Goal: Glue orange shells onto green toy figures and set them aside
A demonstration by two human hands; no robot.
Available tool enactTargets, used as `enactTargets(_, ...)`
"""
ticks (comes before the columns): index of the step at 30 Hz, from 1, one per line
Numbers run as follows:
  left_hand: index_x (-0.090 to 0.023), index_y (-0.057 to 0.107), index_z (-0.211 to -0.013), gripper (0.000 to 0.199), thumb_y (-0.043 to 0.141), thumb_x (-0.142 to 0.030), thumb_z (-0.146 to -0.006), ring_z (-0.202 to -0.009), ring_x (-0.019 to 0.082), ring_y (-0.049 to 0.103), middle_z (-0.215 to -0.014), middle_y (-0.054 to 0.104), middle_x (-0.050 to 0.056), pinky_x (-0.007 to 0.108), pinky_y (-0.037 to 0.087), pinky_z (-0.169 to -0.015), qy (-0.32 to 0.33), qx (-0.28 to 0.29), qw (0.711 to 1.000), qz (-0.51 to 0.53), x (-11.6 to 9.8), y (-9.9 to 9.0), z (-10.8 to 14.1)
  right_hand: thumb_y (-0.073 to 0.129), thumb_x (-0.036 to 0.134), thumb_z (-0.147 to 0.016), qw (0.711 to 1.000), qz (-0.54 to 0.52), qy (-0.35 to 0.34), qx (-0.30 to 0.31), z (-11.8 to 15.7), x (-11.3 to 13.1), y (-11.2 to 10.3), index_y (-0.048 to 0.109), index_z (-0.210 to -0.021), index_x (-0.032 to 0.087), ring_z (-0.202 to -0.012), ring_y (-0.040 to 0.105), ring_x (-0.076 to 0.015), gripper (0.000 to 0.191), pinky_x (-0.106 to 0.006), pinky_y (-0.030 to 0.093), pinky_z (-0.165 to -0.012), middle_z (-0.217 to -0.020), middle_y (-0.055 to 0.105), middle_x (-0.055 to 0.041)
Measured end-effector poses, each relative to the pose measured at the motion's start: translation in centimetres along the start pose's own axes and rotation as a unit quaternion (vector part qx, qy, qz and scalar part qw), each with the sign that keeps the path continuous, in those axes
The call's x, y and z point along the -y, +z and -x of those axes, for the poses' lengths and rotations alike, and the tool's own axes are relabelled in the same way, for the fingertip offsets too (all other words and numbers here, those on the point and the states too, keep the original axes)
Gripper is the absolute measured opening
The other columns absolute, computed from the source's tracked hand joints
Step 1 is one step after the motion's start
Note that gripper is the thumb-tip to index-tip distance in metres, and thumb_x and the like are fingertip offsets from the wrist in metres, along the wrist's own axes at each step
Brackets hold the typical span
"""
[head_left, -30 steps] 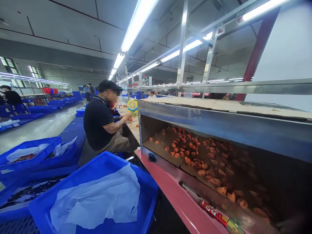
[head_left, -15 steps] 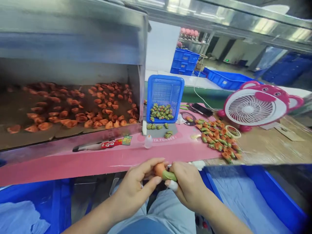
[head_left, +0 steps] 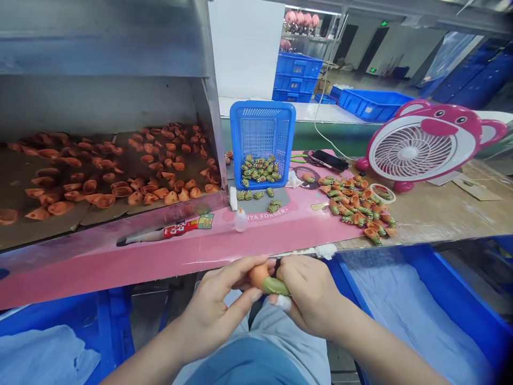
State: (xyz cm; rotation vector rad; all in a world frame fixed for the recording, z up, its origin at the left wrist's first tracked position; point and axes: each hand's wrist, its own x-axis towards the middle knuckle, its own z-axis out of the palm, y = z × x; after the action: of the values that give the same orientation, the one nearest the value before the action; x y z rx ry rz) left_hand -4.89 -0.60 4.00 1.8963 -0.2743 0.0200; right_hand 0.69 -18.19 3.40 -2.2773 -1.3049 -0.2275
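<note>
Close to my lap, just off the table's front edge, both hands hold one small orange and green molded piece (head_left: 276, 286). My left hand (head_left: 216, 307) is closed around its rounded orange end, thumb and fingers pinching it. My right hand (head_left: 310, 294) grips the green end, with a white wrap on the thumb tip. The fingers hide part of the piece. Beyond the hands, a small clear bottle (head_left: 241, 221) with an orange tip stands on the pink mat (head_left: 160, 262).
A tilted blue basket (head_left: 262, 128) contains several green pieces, with a few before it. Orange and green pieces (head_left: 355, 200) are piled to the right, near a pink bear-shaped fan (head_left: 409, 152). Orange cup-like pieces (head_left: 120, 188) fill the metal booth at left. Blue bins (head_left: 425, 310) flank my legs.
The camera view has shifted, so the table and its contents appear higher and a little to the left. Both hands keep their hold on the orange and green piece, which has turned slightly.
</note>
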Motion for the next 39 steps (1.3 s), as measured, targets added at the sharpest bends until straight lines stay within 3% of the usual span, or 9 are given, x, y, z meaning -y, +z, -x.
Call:
enactTargets(6,-0.017,0.047,-0.113,0.037,0.05,-0.019,-0.077,-0.095,0.021,0.056,-0.106,0.06,0.009,0.031,0.05,-0.078,-0.14,-0.001,0.968,0.206,1.0,0.8,-1.1,0.028,0.037,-0.087,0.99,-0.119,0.073,0.017,-0.1,-0.6,0.9,0.041,-0.072,0.017,-0.055,0.041,-0.0115,0.028,-0.023,0.029,-0.052,-0.065,0.048,-0.0008)
enactTargets(10,-0.016,0.043,-0.119,0.037,0.04,-0.022,-0.082,-0.098,0.024,0.054,-0.11,0.057,0.011,0.035,0.05,-0.075,-0.13,0.017,0.955,0.266,2.5,1.2,-0.9,0.031,0.035,-0.086,0.95,-0.272,0.154,0.022,0.2,-0.9,1.2,0.035,-0.066,0.018,-0.052,0.036,-0.009,0.027,-0.022,0.027,-0.05,-0.06,0.044,0.0024)
enactTargets(16,-0.022,0.053,-0.106,0.029,0.047,-0.016,-0.078,-0.09,0.017,0.057,-0.1,0.062,0.005,0.028,0.045,-0.081,-0.02,-0.07,0.993,-0.096,3.9,1.7,0.0,0.032,0.045,-0.085,0.799,-0.549,0.244,0.019,0.8,-1.6,3.1,0.036,-0.06,0.017,-0.04,0.025,-0.0057,0.038,-0.019,0.023,-0.041,-0.047,0.029,0.0065)
enactTargets(20,-0.019,0.057,-0.096,0.022,0.049,-0.014,-0.076,-0.079,0.015,0.059,-0.087,0.065,0.004,0.023,0.045,-0.073,0.036,-0.095,0.978,-0.18,4.0,2.3,0.0,0.029,0.044,-0.086,0.779,-0.571,0.259,0.024,1.0,-1.7,3.9,0.036,-0.058,0.017,-0.04,0.023,-0.0052,0.04,-0.019,0.021,-0.038,-0.048,0.026,0.0065)
enactTargets(22,-0.018,0.058,-0.088,0.016,0.049,-0.014,-0.076,-0.071,0.013,0.059,-0.079,0.065,0.003,0.021,0.046,-0.068,0.003,-0.102,0.981,-0.162,3.8,2.5,-0.2,0.028,0.044,-0.087,0.799,-0.544,0.254,0.03,1.2,-1.5,3.8,0.036,-0.06,0.017,-0.043,0.027,-0.0057,0.039,-0.019,0.023,-0.039,-0.05,0.029,0.0057)
enactTargets(24,-0.017,0.058,-0.081,0.01,0.048,-0.016,-0.076,-0.062,0.011,0.058,-0.069,0.063,0.001,0.02,0.046,-0.06,-0.056,-0.096,0.988,-0.103,3.5,2.7,-0.4,0.032,0.042,-0.086,0.853,-0.466,0.235,0.016,1.5,-1.3,3.6,0.036,-0.064,0.017,-0.048,0.031,-0.0069,0.034,-0.019,0.027,-0.044,-0.054,0.034,0.0046)
enactTargets(29,-0.014,0.053,-0.07,0.01,0.046,-0.016,-0.077,-0.051,0.009,0.054,-0.057,0.056,-0.002,0.02,0.043,-0.051,-0.173,-0.075,0.981,0.052,3.0,2.8,-0.9,0.056,0.029,-0.075,0.959,-0.246,0.1,-0.102,2.2,-1.3,3.5,0.043,-0.094,0.016,-0.056,0.041,-0.0095,0.026,-0.021,0.035,-0.051,-0.07,0.048,0.0)
enactTargets(33,-0.014,0.051,-0.067,0.011,0.048,-0.016,-0.076,-0.051,0.009,0.053,-0.06,0.056,-0.002,0.021,0.043,-0.052,-0.194,-0.027,0.973,0.12,2.5,2.8,-1.0,0.05,0.011,-0.076,0.971,-0.185,0.012,-0.148,2.6,-1.6,3.5,0.045,-0.105,0.017,-0.061,0.047,-0.0111,0.03,-0.022,0.039,-0.054,-0.074,0.055,-0.0027)
enactTargets(39,-0.015,0.053,-0.079,0.008,0.05,-0.021,-0.077,-0.062,0.011,0.053,-0.069,0.057,0.0,0.024,0.043,-0.062,-0.153,-0.002,0.966,0.209,2.3,2.8,-0.7,0.055,0.018,-0.076,0.953,-0.232,0.097,-0.167,2.8,-1.4,3.4,0.051,-0.097,0.016,-0.051,0.046,-0.0093,0.022,-0.021,0.039,-0.047,-0.065,0.054,-0.0009)
